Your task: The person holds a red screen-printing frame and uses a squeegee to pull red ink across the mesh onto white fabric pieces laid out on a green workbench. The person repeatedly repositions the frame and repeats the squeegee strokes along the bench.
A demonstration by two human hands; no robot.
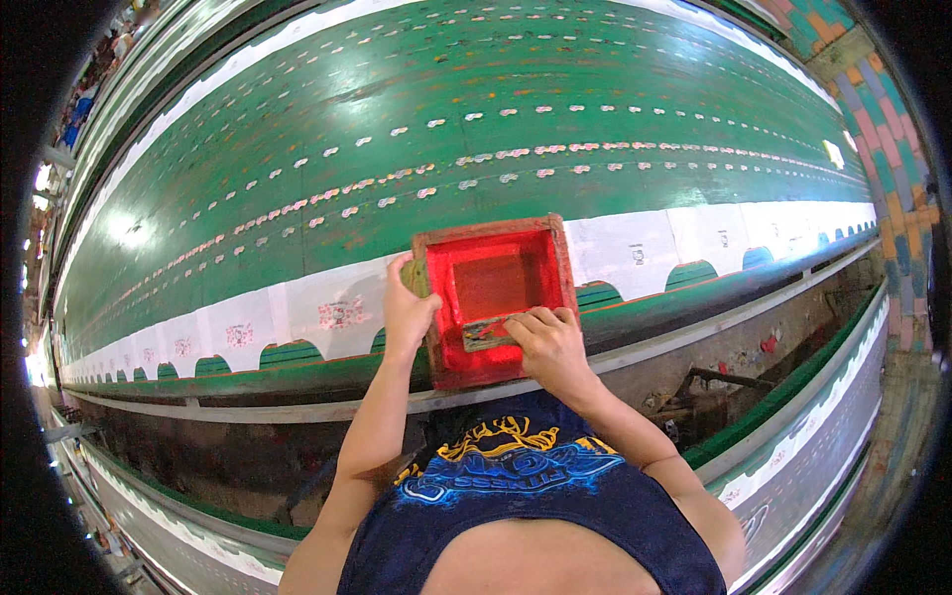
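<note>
A wooden printing screen frame (488,234), stained red inside, lies across the near edge of the long green table (347,213). My left hand (409,315) grips its left side, with the thumb over the rim. Inside the frame is a short squeegee (484,337), its bar smeared with paint. My right hand (550,347) has its fingers closed over the squeegee's right end. Red ink coats the frame's inner walls around a darker rectangular window (496,286). Under and beside the frame run white cut cloth pieces (650,243) with scalloped lower edges.
Rows of small printed marks (545,151) run along the green tabletop. Left of the frame, several cloth pieces bear a pink-red print (342,313); those to the right bear small dark prints (638,255). A rail (635,355) edges the table. Behind me stands another long table (793,466).
</note>
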